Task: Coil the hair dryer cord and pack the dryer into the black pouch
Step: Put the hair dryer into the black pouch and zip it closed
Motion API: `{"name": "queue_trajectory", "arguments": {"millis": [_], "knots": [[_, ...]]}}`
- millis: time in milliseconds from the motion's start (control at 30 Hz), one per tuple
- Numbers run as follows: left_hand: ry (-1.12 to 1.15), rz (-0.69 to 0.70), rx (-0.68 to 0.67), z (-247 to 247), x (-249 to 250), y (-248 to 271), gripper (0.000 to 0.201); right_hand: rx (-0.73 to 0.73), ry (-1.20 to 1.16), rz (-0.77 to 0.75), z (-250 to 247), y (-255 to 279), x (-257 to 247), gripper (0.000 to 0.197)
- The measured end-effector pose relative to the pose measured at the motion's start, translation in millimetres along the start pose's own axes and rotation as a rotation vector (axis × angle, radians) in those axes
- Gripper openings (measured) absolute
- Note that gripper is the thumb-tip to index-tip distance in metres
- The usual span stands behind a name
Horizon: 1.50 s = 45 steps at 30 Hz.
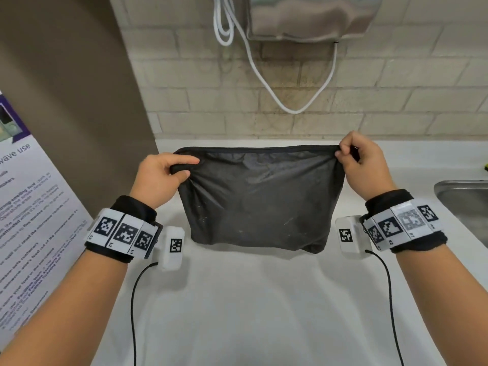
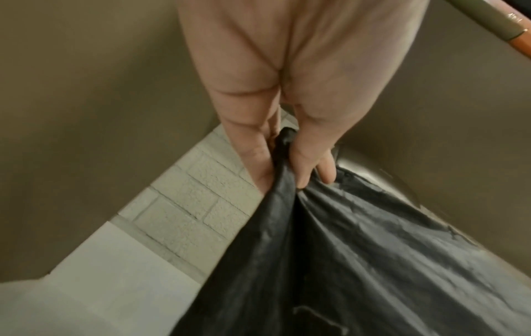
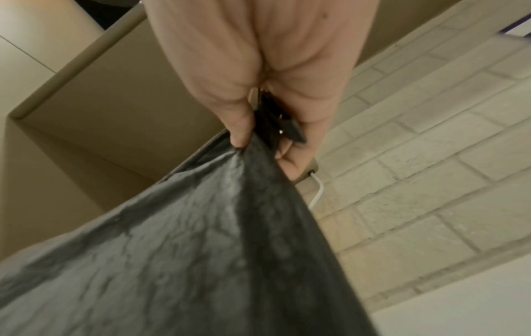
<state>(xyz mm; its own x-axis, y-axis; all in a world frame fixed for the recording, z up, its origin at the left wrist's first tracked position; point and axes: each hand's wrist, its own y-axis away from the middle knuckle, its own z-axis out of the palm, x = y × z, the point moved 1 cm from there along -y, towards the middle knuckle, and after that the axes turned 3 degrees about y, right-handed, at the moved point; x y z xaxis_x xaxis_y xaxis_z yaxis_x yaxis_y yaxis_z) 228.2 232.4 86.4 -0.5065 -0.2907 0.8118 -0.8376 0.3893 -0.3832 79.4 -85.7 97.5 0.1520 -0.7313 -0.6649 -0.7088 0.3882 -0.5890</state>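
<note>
The black pouch (image 1: 260,199) hangs upright over the white counter (image 1: 250,299), stretched flat between both hands, its zipped top edge taut. My left hand (image 1: 169,173) pinches the pouch's top left corner (image 2: 283,145) between thumb and fingers. My right hand (image 1: 359,159) pinches the top right corner, with the zipper pull (image 3: 290,129) between its fingers. The pouch (image 3: 201,250) bulges at the bottom; the hair dryer itself is hidden from every view.
A steel dispenser (image 1: 311,17) hangs on the tiled wall (image 1: 396,83) with a white cable (image 1: 264,83) looping below it. A steel sink (image 1: 464,204) sits at the right. A printed notice (image 1: 29,220) leans at the left beside a brown panel (image 1: 66,88).
</note>
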Motion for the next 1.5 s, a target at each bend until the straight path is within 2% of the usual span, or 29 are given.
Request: {"name": "queue_trajectory", "arguments": {"millis": [100,200,400,500,667,800,1033,1133,1233,1333,1433,1500], "knots": [[-0.038,-0.087,0.031,-14.6,-9.5,-8.8,0.053,-0.067,-0.030,0.026,22.8,-7.2,-2.0,0.041],[-0.231,-0.164,0.048,-24.8,-16.6,-21.6,0.039,-0.117,-0.040,0.059,51.3,-17.9,-6.3,0.041],[-0.419,-0.331,0.064,-47.6,-35.6,-57.5,0.033,-0.272,0.010,0.146,109.4,-41.2,-3.4,0.038],[-0.500,-0.394,0.013,-50.9,-46.3,-79.2,0.033,-0.324,0.018,0.203,132.2,-57.7,-0.5,0.037],[-0.580,-0.496,-0.079,-52.6,-65.9,-115.6,0.041,-0.516,0.104,0.318,163.1,-86.8,3.2,0.038],[-0.677,-0.537,-0.192,-49.0,-81.3,-137.1,0.044,-0.550,0.161,0.345,191.4,-96.7,18.6,0.040],[-0.721,-0.610,-0.355,-35.1,-118.8,-159.7,0.037,-0.717,0.292,0.424,231.9,-105.1,58.0,0.036],[-0.673,-0.642,-0.357,-28.1,-136.2,-166.6,0.047,-0.794,0.402,0.385,244.1,-106.3,74.3,0.039],[-0.611,-0.658,-0.327,-25.7,-149.7,-168.5,0.062,-0.898,0.556,0.291,249.8,-103.3,82.1,0.057],[-0.673,-0.622,-0.343,-25.6,-153.4,-164.8,0.077,-0.848,0.644,0.242,249.6,-98.4,83.1,0.068],[-0.774,-0.587,-0.498,-22.2,-137.8,-150.3,0.083,-0.778,0.572,0.133,245.0,-86.8,71.3,0.057],[-0.819,-0.552,-0.657,-14.6,-127.3,-135.8,0.086,-0.852,0.406,0.105,242.4,-71.1,60.7,0.054]]}}
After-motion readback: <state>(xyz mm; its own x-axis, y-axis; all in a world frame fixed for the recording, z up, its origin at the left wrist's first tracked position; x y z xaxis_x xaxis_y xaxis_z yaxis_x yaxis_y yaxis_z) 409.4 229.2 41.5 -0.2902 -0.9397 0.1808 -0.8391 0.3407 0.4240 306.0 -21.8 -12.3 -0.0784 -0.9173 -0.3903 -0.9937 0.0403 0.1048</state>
